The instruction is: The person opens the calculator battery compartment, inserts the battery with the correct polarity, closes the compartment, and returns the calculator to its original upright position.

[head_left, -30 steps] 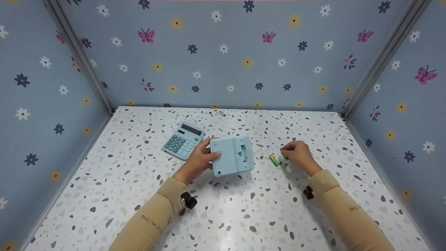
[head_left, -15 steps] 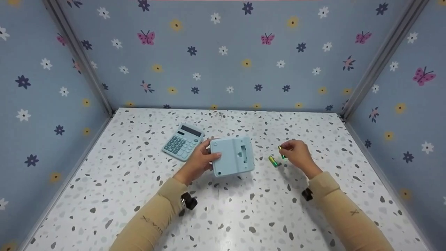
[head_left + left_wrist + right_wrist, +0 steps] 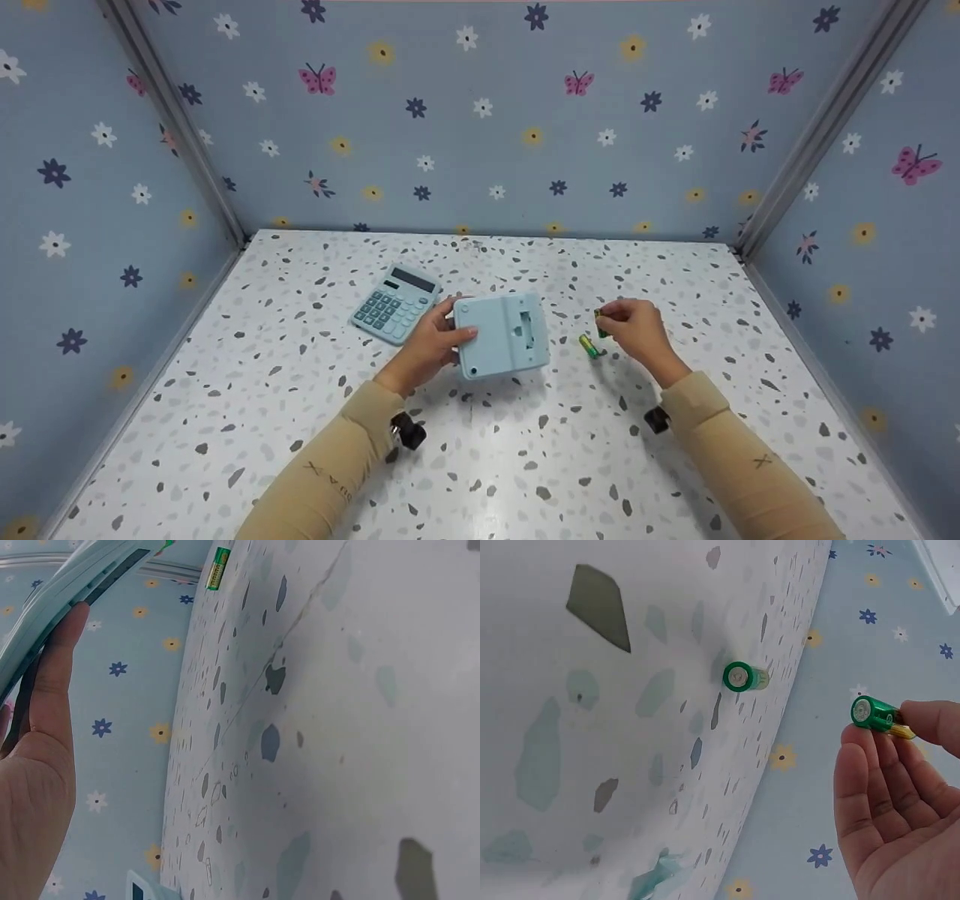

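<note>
The left hand grips a blue device, its slot facing up, nearest the right hand, which pinches a battery roughly parallel to it

Right hand and its battery slightly farther left

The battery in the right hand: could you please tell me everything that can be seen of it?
The battery is a shiny, metallic-looking cylinder, green around its flat silver end and gold farther along. That end faces the right wrist camera. The right hand pinches it in its fingers, above the table, near a second battery.
</note>
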Available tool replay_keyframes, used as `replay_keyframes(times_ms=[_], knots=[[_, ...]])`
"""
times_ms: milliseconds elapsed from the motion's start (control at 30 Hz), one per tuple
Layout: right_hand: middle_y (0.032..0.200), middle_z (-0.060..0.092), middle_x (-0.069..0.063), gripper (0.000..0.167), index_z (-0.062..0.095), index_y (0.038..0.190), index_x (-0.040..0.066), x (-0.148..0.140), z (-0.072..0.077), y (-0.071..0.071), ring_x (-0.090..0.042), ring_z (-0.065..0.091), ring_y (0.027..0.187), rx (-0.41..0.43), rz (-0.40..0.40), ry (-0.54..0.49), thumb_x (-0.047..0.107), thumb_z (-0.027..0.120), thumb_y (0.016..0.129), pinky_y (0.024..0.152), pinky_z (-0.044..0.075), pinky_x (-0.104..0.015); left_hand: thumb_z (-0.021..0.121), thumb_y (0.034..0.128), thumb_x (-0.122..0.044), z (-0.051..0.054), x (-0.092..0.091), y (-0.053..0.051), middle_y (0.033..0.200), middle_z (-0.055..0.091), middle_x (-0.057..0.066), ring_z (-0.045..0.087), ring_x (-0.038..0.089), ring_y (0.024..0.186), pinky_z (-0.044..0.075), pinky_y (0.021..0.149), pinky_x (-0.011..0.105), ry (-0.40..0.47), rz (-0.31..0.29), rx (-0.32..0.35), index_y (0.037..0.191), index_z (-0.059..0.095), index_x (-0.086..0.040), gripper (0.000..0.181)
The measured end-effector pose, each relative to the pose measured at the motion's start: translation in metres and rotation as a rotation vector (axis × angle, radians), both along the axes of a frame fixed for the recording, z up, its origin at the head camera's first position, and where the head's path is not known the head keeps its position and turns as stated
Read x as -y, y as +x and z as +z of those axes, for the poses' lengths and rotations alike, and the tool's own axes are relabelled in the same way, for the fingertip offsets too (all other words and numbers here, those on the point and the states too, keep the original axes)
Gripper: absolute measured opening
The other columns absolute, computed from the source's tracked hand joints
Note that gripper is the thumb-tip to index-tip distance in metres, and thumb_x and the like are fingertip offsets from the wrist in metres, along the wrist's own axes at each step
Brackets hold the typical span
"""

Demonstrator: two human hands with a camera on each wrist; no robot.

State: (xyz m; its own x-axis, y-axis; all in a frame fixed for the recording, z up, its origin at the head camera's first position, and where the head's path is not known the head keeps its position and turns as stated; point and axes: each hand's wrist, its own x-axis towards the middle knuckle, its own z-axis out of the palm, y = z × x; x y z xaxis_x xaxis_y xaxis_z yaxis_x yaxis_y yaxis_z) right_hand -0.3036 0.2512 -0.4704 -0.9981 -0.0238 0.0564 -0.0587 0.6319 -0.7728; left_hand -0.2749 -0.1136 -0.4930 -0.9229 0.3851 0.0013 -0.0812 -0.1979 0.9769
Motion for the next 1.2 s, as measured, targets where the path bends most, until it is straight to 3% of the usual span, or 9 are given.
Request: replay_keyframes(times_ms=[767, 1200], knots=[[0.106, 0.078, -0.018, 0.019, 0.077, 0.115, -0.003, 0.023, 0.012, 0.018, -0.008, 0.068, 0.084, -0.065, 0.030, -0.132, 0.010, 0.075, 0.101, 0.072, 0.058, -0.017, 0.066, 0.1052, -0.003, -0.005, -0.005, -0.002, 0.136, 0.072, 0.008, 0.075, 0.024, 0.114, 0.068, 0.088, 0.047, 0.026, -0.008, -0.018, 0.163, 0.042, -0.009, 0.062], [0.103, 0.079, -0.018, 0.015, 0.077, 0.110, -0.003, 0.045, 0.018, 0.027, -0.010, 0.068, 0.083, -0.094, 0.064, -0.186, 0.008, 0.077, 0.100, 0.072, 0.057, -0.016, 0.067, 0.1049, -0.004, -0.004, -0.004, -0.003, 0.143, 0.069, 0.014, 0.075, 0.024, 0.114, 0.067, 0.089, 0.046, 0.016, -0.005, -0.012, 0.164, 0.041, -0.008, 0.064]])
